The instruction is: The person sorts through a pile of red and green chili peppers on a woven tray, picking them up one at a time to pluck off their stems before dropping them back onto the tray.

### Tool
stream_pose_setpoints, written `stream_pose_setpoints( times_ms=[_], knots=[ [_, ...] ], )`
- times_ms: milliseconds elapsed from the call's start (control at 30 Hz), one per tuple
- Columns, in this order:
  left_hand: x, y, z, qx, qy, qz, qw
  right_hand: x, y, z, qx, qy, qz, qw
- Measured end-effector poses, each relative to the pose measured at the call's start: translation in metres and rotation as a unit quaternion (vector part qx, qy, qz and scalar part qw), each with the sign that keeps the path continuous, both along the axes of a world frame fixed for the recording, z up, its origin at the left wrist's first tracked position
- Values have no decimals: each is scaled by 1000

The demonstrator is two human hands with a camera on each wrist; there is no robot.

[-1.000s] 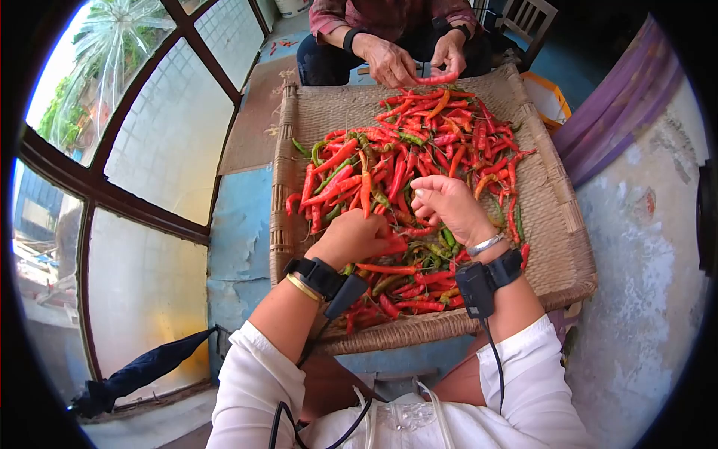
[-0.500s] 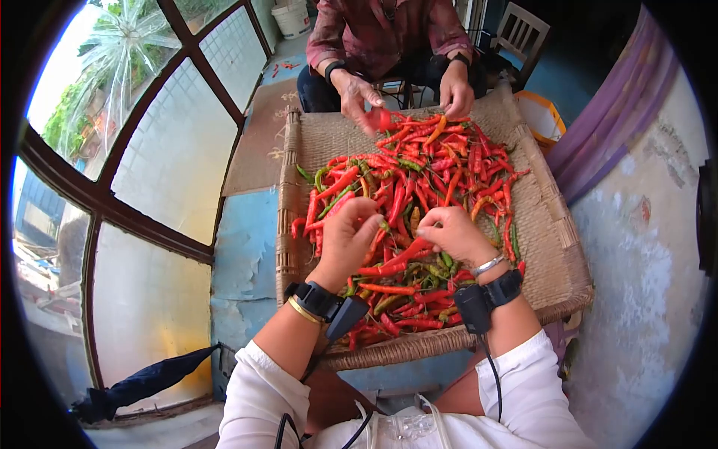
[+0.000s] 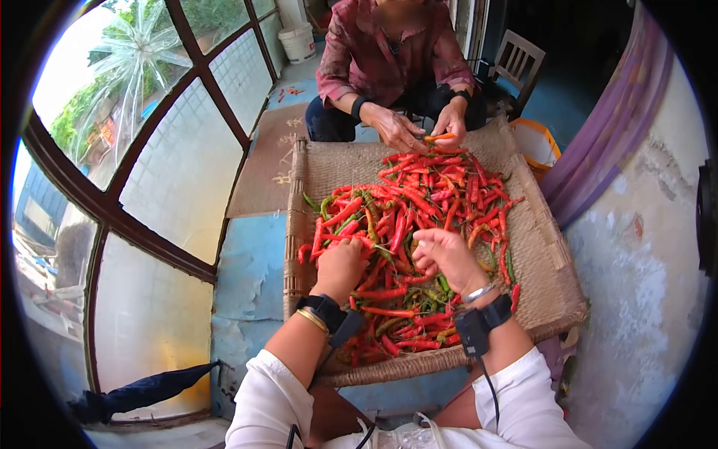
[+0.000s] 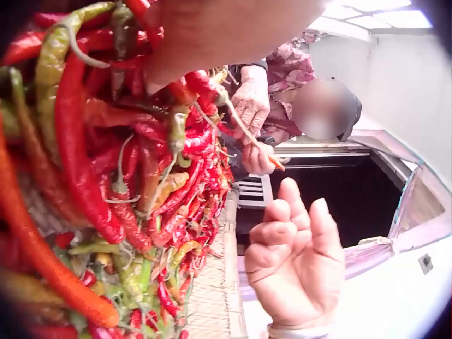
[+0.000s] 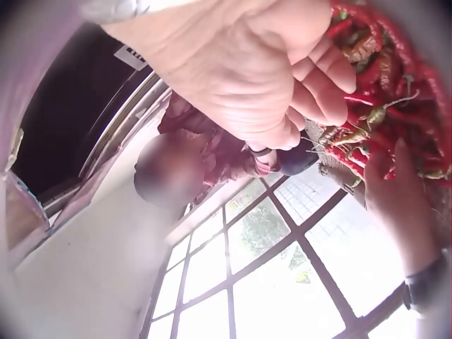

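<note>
Red chili peppers [image 3: 419, 191], with some green and orange ones among them, lie heaped on a woven tray [image 3: 550, 262]. My left hand [image 3: 342, 268] is down at the left side of the heap, its fingertips among red chilies; I cannot tell whether they grip one. In the left wrist view, a red chili with a long pale stem [image 4: 236, 116] shows beside that hand. My right hand [image 3: 451, 262] hovers over the middle of the heap, fingers loosely curled and holding nothing. Across the tray, another person's hands [image 3: 400, 131] hold an orange chili [image 3: 440, 137].
A framed window [image 3: 161, 179] runs along the left, one pane cracked. A folded dark umbrella [image 3: 149, 389] leans below it. At right are a purple curtain [image 3: 606, 135] and a worn wall [image 3: 636, 299]. Behind stand a chair [image 3: 517, 63], a bucket [image 3: 298, 43] and an orange-rimmed container [image 3: 535, 146].
My right hand held a red chili half a second ago and is now without it. My left hand has moved to the heap's left side. The other person now holds an orange chili.
</note>
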State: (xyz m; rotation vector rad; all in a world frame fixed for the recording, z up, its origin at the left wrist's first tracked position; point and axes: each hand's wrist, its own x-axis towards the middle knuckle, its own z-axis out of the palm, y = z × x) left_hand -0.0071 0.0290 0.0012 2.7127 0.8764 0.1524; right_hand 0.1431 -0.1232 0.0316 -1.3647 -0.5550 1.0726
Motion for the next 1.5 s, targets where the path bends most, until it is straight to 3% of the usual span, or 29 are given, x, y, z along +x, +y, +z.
stream_pose_setpoints(
  times_ms=[100, 233, 300, 367, 467, 600, 700, 833, 900, 1033, 1233, 1300, 1433, 1500],
  knots=[
    [3, -2, -2, 40, -13, 5, 999, -14, -6, 11, -27, -44, 28, 998],
    [2, -8, 8, -56, -79, -58, 994, -28, -21, 5, -58, -146, 39, 987],
    [3, -14, 10, -149, -159, -113, 969, -31, -24, -3, -89, -173, 42, 980],
    [4, -21, 14, -173, -171, -123, 962, -34, -19, -4, -92, -182, 29, 979],
    [4, -30, 19, -194, -199, -218, 936, -35, -13, -15, -38, -142, 11, 989],
    [3, -35, 20, -199, -176, -219, 939, -32, -11, -17, -27, -173, -7, 985],
    [4, -36, 19, -200, -186, -218, 937, -27, -10, -10, -62, -139, 10, 988],
    [0, -26, 20, -172, -86, -169, 967, 5, -17, 6, -42, -58, -112, 991],
    [-1, -18, 10, -140, -41, -160, 976, 15, -16, 2, 158, 101, -233, 954],
    [0, -15, -14, -70, 18, -206, 976, 18, -19, -11, 114, 245, -290, 918],
    [8, -23, -10, -65, 110, -202, 971, 3, -16, 0, 91, 159, -49, 982],
    [10, -23, -12, -31, -86, -201, 975, -1, -16, 1, 79, 143, -48, 985],
    [13, -22, -2, 48, -104, -156, 981, -6, -13, -3, 58, 126, -36, 990],
    [13, -17, -11, 76, -100, -181, 975, -8, -11, -5, 45, 117, -31, 992]
  ],
)
